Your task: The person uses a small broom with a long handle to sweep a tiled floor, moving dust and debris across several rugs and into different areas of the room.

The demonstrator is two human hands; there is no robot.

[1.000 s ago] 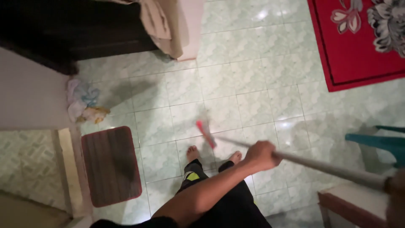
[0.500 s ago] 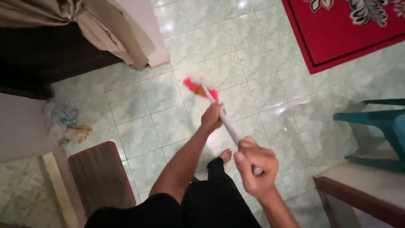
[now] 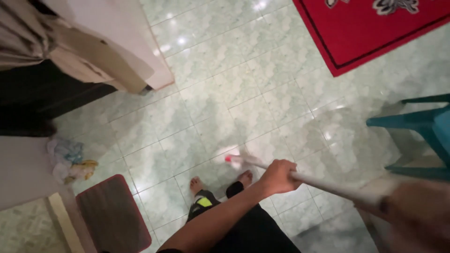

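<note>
Both hands on a long pale mop handle above a green tiled floor.

The left hand (image 3: 277,176) is wrapped tight round the mop handle (image 3: 328,186) midway along; the right hand (image 3: 417,213), blurred at the lower right, closes on the handle's upper end. The handle slants down to a red-tipped mop head (image 3: 233,159), blurred, low over the tiled floor (image 3: 243,93) just ahead of two bare feet (image 3: 220,182). Near: a brown doormat (image 3: 112,213), crumpled rags (image 3: 70,159), a red rug (image 3: 370,28), a teal chair (image 3: 417,124).

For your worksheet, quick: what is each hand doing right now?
Left hand: closed around the broom handle.
Right hand: blurred at the handle's near end; grip cannot be told.
</note>
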